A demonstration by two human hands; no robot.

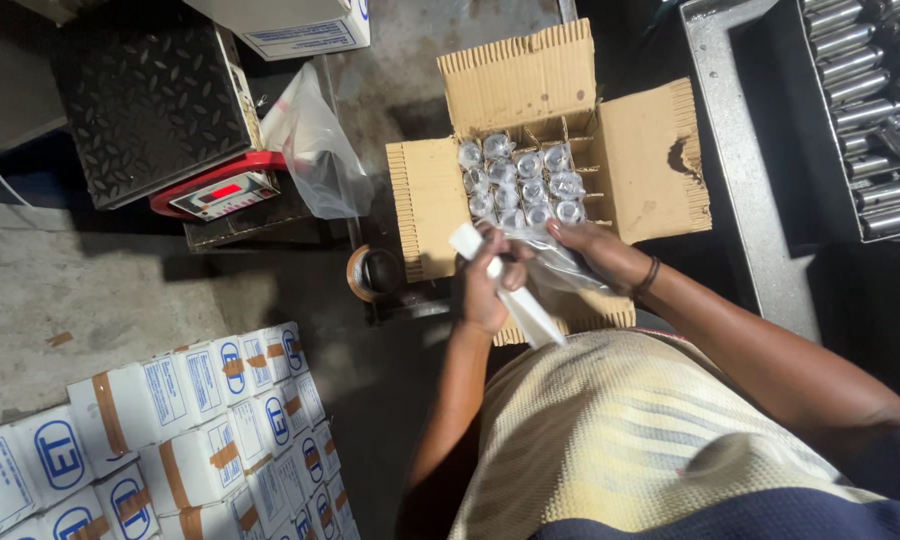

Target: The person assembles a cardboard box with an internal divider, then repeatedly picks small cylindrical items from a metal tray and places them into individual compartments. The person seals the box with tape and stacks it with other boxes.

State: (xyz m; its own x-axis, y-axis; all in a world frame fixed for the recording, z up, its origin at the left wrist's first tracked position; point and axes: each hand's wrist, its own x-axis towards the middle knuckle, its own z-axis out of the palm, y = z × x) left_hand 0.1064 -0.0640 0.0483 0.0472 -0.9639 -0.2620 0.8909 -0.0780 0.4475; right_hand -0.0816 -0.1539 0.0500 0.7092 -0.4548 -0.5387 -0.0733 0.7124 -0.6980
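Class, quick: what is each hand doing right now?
Left hand: closed around a flat white strip.
Right hand: gripping a clear plastic bag over the open brown cardboard box.

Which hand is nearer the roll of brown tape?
Left. The left hand, holding a flat white piece, is just right of the tape roll; the right hand is farther right, over the open carton.

Grey stained concrete floor (80,290) lying underneath, black diamond-plate weighing scale (150,100) with red-lit display sitting upper left, white taped cartons (190,440) stacking at lower left, dark metal tray of steel cylinders (870,110) gleaming upper right, dim light falling unevenly
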